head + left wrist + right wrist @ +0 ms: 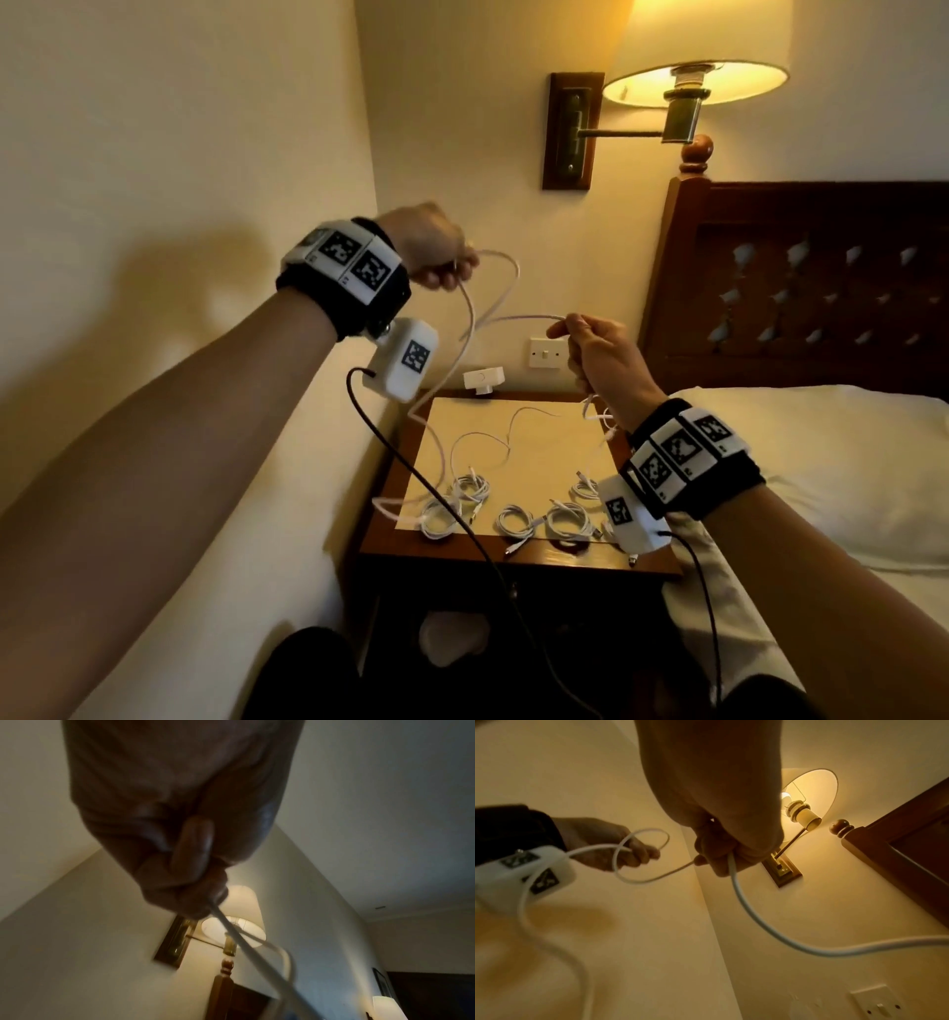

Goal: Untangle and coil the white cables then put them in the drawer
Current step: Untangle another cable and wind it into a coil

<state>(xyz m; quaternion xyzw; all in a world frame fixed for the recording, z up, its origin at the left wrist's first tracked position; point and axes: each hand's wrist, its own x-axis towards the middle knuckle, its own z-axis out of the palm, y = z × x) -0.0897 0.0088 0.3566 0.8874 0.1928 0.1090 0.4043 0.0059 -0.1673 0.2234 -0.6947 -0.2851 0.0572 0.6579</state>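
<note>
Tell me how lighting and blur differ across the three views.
Head view: warm glow from the wall lamp, arm shadows on the wall, sharp. Left wrist view: left hand dark, backlit, blurred. Right wrist view: right hand silhouetted, white cable soft.

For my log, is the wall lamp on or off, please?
On: the lamp shade glows, and its bulb shines in the right wrist view.
</note>
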